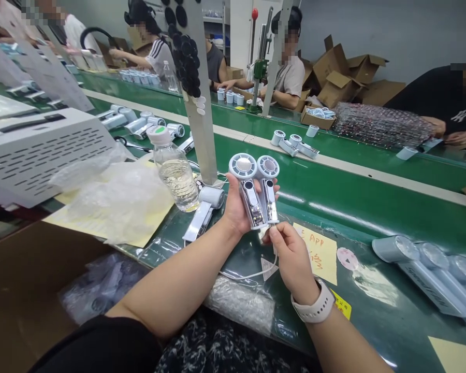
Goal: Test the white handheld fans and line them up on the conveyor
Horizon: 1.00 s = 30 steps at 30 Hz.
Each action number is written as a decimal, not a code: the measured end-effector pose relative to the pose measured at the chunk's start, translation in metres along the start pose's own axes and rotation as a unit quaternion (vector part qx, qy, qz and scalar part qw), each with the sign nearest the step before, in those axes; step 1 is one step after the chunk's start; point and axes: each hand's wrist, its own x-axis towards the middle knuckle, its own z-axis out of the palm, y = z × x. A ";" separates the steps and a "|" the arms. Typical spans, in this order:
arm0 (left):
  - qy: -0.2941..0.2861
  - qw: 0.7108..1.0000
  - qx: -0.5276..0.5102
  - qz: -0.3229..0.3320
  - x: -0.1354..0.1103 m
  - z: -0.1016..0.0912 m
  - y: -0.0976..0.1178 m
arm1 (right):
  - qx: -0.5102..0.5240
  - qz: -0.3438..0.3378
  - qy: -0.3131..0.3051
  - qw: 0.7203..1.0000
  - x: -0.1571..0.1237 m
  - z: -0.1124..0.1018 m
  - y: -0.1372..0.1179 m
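My left hand (236, 211) is closed around two light-blue handheld fans, held side by side with their round heads up. The left fan (250, 199) shows a shiny handle with a circuit board near its base; the right fan (270, 197) looks alike. Below them, my right hand (293, 254) pinches the end of a white cable (245, 278) at the base of the right fan. Whether the plug is fully seated is hidden by the fingers. Another fan (202, 215) lies on the bench just left of my left hand.
A water bottle (174, 168) and plastic bags (116, 191) lie left, by a metal post (202, 124). Several fans (423, 274) lie at right. Beyond runs a green conveyor (334, 166) carrying more fans (295, 144). Co-workers sit across, near a hand press (260, 70) and cardboard boxes (337, 67).
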 end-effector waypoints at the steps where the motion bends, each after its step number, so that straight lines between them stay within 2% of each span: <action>1: -0.011 1.000 0.001 -0.001 -0.001 0.002 0.001 | 0.005 0.010 0.004 1.000 0.000 -0.001 0.000; 4: -0.037 0.999 0.016 0.004 -0.005 0.007 0.004 | 0.040 0.036 0.004 0.999 0.000 0.000 0.000; 9: -0.039 0.996 0.066 0.034 -0.008 0.010 0.000 | 0.173 0.103 0.013 0.980 -0.003 0.009 0.003; 13: -0.049 0.995 0.073 0.038 -0.008 0.007 -0.004 | 0.191 0.121 0.013 0.974 -0.003 0.012 0.008; 21: -0.025 0.997 0.075 0.017 -0.010 0.012 0.000 | 0.145 0.056 -0.001 0.988 -0.001 0.002 0.013; 25: -0.005 0.996 0.087 0.034 -0.013 0.015 0.005 | 0.064 -0.020 -0.006 0.998 -0.004 -0.004 0.005; 28: 0.011 0.995 0.093 0.046 -0.013 0.013 0.006 | 0.020 -0.054 0.034 0.998 -0.002 -0.009 0.003; 30: -0.017 0.993 0.112 0.031 -0.016 0.012 0.004 | 0.034 -0.049 0.081 0.995 0.002 -0.015 0.005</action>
